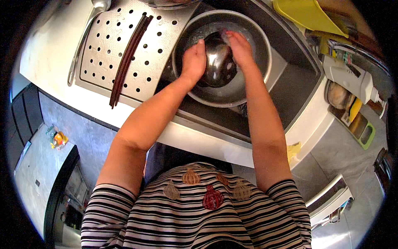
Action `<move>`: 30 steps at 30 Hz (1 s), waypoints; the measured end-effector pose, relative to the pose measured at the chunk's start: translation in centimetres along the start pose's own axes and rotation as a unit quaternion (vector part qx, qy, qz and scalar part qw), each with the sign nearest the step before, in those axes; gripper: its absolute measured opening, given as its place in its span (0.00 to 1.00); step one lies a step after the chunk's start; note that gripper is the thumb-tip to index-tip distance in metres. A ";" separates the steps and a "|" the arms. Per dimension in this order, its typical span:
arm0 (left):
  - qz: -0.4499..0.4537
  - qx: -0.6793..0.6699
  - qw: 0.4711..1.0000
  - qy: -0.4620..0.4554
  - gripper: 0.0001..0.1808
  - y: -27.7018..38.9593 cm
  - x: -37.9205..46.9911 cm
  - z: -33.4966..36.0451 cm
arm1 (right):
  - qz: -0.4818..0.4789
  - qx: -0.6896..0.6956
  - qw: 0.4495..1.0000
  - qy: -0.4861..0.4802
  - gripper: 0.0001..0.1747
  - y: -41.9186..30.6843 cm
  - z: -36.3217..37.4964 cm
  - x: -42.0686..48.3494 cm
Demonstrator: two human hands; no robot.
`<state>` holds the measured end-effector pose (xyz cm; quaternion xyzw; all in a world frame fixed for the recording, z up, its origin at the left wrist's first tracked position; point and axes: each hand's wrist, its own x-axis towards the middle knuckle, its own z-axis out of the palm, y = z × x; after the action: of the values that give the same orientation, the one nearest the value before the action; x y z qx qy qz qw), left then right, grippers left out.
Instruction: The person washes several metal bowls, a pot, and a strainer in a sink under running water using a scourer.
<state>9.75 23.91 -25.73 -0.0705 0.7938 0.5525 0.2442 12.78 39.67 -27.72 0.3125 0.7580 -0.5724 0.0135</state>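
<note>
A large round metal basin [189,28] with liquid in it stands inside the dark sink [298,84]. Over the basin, a shiny dark bowl-like item [217,65] is held between both hands. My left hand [195,60] grips its left side with the thumb pointing up along the edge. My right hand [239,46] is at its upper right, the fingertips on something thin and translucent that I cannot identify. To the left, several long dark brown sticks [129,59] lie in a bundle across a perforated metal drainer panel [146,73].
A long-handled metal ladle [81,46] rests left of the panel. Yellow plastic [306,14] is at the upper right. A white pump bottle [348,74] and a green-edged board [367,137] stand right of the sink. A glass-like bowl rim [168,4] shows at the top.
</note>
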 end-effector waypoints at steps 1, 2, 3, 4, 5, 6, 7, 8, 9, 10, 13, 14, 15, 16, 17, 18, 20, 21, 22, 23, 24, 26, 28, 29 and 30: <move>-0.001 0.058 0.998 -0.022 0.28 0.7 0.0 -0.3 | -0.114 -0.116 0.987 -0.012 0.18 -1.6 0.3 -1.0; 0.000 0.115 0.992 -0.046 0.27 1.1 0.0 -0.3 | -0.112 -0.118 0.987 -0.009 0.18 -2.3 0.6 -2.0; 0.002 0.114 0.992 -0.046 0.27 0.7 0.2 -0.3 | -0.176 -0.194 0.965 -0.002 0.18 -3.0 1.3 -2.9; 0.008 0.091 0.995 -0.041 0.27 -0.2 0.5 -0.2 | -0.236 -0.268 0.934 0.006 0.18 -3.7 1.9 -4.0; 0.015 0.068 0.997 -0.034 0.26 -1.1 1.0 -0.2 | -0.283 -0.289 0.914 0.020 0.18 -4.0 2.8 -5.4; 0.018 0.068 0.997 -0.032 0.26 -2.2 1.5 -0.2 | -0.328 -0.310 0.892 0.034 0.19 -4.0 3.6 -6.9; -0.066 -0.101 0.992 -0.035 0.26 -3.3 2.2 -0.2 | -0.320 -0.296 0.900 0.002 0.21 -4.0 4.0 -8.1; -0.150 -0.265 0.952 -0.038 0.27 -4.0 2.4 -0.2 | -0.321 -0.295 0.900 0.000 0.21 -3.8 4.0 -9.3; -0.193 -0.301 0.930 -0.082 0.29 -2.5 1.9 -0.5 | -0.280 -0.301 0.912 0.001 0.23 -3.2 3.6 -10.3; -0.197 -0.300 0.929 -0.085 0.29 -1.8 1.8 -0.1 | -0.238 -0.307 0.921 0.000 0.25 -2.4 3.3 -10.8; -0.240 -0.232 0.943 -0.004 0.30 -1.2 1.1 0.3 | -0.149 -0.280 0.948 0.017 0.26 1.4 1.9 -8.3; -0.252 -0.232 0.939 -0.020 0.31 -1.4 1.6 0.2 | -0.108 -0.230 0.966 0.040 0.27 2.1 1.6 -6.8; -0.264 -0.231 0.936 -0.037 0.31 -1.4 1.8 0.2 | -0.108 -0.231 0.966 0.043 0.27 2.1 1.4 -5.7; -0.263 -0.231 0.936 -0.041 0.31 -1.4 1.8 0.5 | -0.075 -0.222 0.971 0.045 0.27 2.1 1.1 -4.7; -0.248 -0.240 0.937 -0.041 0.31 -1.4 1.8 0.3 | -0.041 -0.211 0.976 0.042 0.27 1.7 1.2 -4.3; -0.234 -0.249 0.939 -0.043 0.30 -1.4 1.8 0.2 | -0.041 -0.210 0.976 0.042 0.27 1.4 1.6 -4.5; -0.214 -0.222 0.951 -0.021 0.30 -1.5 1.7 0.0 | -0.141 -0.276 0.950 0.038 0.27 0.6 3.0 -6.2; -0.194 -0.195 0.961 0.001 0.29 -1.5 1.7 -0.2 | -0.169 -0.271 0.948 0.012 0.27 -0.6 3.2 -7.8; -0.196 -0.195 0.961 0.006 0.29 -1.6 1.7 -0.4 | -0.170 -0.270 0.948 0.007 0.27 -0.6 3.4 -8.2; -0.190 -0.191 0.963 0.008 0.29 -1.6 1.6 -0.3 | -0.161 -0.248 0.955 -0.007 0.27 -0.4 3.0 -8.6; -0.181 -0.188 0.965 0.006 0.29 -1.2 1.6 0.0 | -0.152 -0.228 0.962 -0.016 0.27 -0.1 2.2 -8.8; -0.206 -0.197 0.959 -0.002 0.29 -1.1 1.8 -0.1 | -0.119 -0.229 0.966 0.018 0.28 2.5 1.5 -6.6; -0.231 -0.209 0.950 -0.005 0.29 -1.5 1.8 -0.4 | 0.253 0.181 0.950 0.039 0.27 1.2 1.3 -5.1; -0.180 -0.184 0.966 0.005 0.28 -1.6 1.8 -0.2 | 0.252 0.181 0.950 0.041 0.27 1.6 0.8 -4.0; -0.129 -0.158 0.979 0.014 0.27 -1.6 1.7 0.0 | 0.313 0.242 0.917 0.055 0.26 2.5 0.1 -2.6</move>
<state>8.86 23.55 -27.82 -0.2172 0.6844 0.6336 0.2879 16.09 38.72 -28.93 0.5584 0.4590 -0.6870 0.0739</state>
